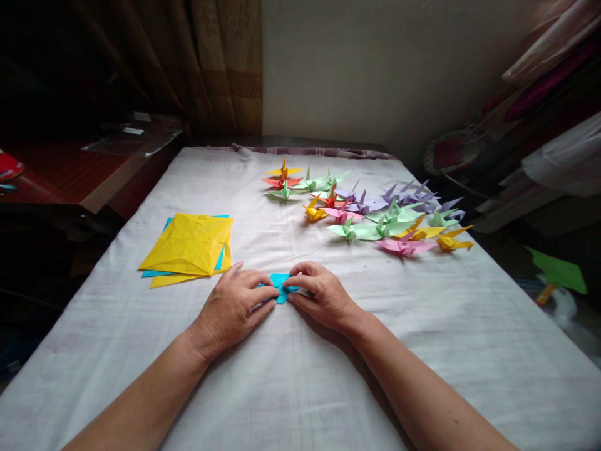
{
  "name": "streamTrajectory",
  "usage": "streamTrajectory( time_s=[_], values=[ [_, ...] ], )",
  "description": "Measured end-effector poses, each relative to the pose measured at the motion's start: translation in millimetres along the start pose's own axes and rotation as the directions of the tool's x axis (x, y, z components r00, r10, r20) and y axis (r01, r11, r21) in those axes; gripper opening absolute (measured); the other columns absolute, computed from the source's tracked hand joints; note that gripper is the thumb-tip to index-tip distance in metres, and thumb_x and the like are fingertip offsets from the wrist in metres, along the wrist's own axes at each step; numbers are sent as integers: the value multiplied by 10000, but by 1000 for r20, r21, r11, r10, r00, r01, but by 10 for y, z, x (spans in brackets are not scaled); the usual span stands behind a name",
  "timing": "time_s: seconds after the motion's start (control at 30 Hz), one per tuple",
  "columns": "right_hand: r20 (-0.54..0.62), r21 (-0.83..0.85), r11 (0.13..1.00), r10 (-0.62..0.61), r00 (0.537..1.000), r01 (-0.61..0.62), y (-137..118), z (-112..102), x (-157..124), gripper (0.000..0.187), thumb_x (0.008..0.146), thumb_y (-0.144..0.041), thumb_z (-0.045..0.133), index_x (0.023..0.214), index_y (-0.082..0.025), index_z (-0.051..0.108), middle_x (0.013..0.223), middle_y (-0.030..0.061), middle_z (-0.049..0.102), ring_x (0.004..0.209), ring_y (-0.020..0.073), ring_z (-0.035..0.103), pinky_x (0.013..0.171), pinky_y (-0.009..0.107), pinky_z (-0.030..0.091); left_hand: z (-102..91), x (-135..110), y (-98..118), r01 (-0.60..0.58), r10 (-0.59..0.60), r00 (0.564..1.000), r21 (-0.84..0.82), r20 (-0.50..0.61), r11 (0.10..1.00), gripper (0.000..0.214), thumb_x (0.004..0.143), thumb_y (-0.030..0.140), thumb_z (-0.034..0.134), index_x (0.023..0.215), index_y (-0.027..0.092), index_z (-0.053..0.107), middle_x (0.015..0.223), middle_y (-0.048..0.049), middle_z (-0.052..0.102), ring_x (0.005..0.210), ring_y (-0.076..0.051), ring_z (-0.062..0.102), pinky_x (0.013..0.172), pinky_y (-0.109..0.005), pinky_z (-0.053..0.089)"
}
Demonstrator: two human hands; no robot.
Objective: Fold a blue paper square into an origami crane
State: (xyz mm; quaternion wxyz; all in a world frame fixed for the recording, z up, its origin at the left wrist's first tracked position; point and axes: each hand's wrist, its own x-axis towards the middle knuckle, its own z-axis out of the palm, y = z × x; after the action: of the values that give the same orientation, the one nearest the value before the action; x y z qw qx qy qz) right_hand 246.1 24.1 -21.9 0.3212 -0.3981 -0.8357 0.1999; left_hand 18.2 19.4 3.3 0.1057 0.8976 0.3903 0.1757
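A small blue piece of folded origami paper [280, 289] lies on the white cloth between my two hands. My left hand [239, 297] has its fingers closed on the paper's left side. From the right, my right hand [322, 291] grips the opposite side with thumb and fingertips. The fingers cover parts of the paper, so its full shape is hidden. Close by on the left rests a stack of creased yellow and blue paper sheets [192, 244], a yellow one on top.
Several folded paper cranes [392, 222] in green, purple, pink, red and yellow stand at the back right. The white cloth [291, 388] covers the table. A brown wooden surface [70, 175] holds a clear plastic bag [141, 136] at the left. Green paper [561, 269] sits beyond the right edge.
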Motion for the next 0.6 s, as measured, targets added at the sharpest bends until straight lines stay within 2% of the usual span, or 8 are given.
streamTrajectory(
  time_s=[0.17, 0.37, 0.6],
  values=[
    [34, -116, 991, -67, 997, 71, -9, -24, 0, 198, 838, -277, 702, 1028, -224, 702, 1101, 83, 615, 946, 194, 583, 845, 328, 492, -38, 7, 2, -56, 55, 998, 71, 11, 996, 187, 893, 362, 627, 1047, 277, 691, 1099, -8, 720, 1055, -215, 646, 1147, -532, 250],
    [66, -311, 934, -165, 984, 177, -45, -15, 34, 207, 962, -341, 546, 975, -215, 711, 992, 63, 691, 844, 179, 573, 776, 301, 468, -48, 19, -2, -123, 127, 992, 153, -18, 981, 186, 902, 336, 611, 1043, 241, 686, 1060, -18, 738, 1010, -210, 672, 1124, -498, 300],
    [52, -347, 923, -158, 986, 166, -53, 9, 60, 242, 982, -337, 509, 947, -196, 702, 976, 55, 708, 826, 176, 575, 765, 301, 449, -19, 44, 50, -148, 163, 985, 236, -48, 960, 183, 949, 242, 507, 996, 215, 682, 991, -25, 749, 927, -202, 691, 1082, -495, 350]
  ],
)
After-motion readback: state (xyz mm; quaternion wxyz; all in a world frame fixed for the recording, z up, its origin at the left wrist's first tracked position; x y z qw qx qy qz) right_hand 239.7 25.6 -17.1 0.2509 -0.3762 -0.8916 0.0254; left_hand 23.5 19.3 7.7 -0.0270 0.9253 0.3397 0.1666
